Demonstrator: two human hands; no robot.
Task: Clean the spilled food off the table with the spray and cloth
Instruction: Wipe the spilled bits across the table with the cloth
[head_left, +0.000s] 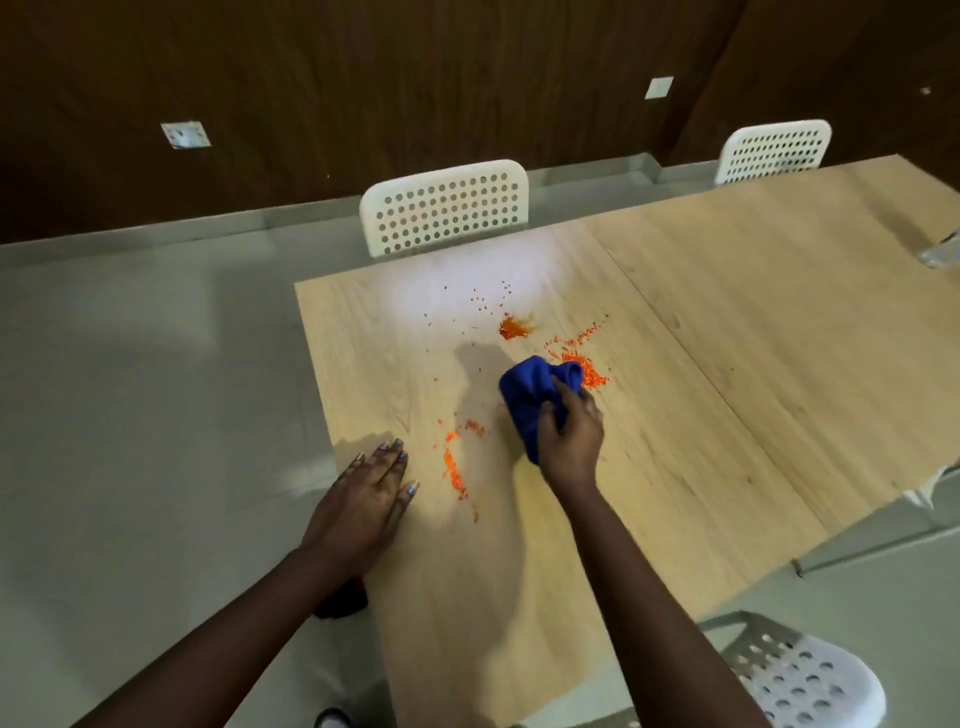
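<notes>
My right hand (570, 435) grips a bunched blue cloth (535, 395) and holds it down on the light wooden table (467, 597). Orange spilled food lies around it: a heap (589, 371) touching the cloth's far right side, a wet orange blotch (513, 327) farther back, and a curved streak (453, 467) between my hands. Small crumbs are scattered toward the table's far edge. My left hand (366, 501) rests flat on the table near its left edge, fingers straight. A clear object (943, 254), cut off at the frame's right edge, may be the spray; I cannot tell.
A white perforated chair (444, 208) stands at the table's far side, another (774, 150) behind a second table (779, 291) joined on the right. A third chair (800, 680) is at the bottom right. Grey floor lies to the left.
</notes>
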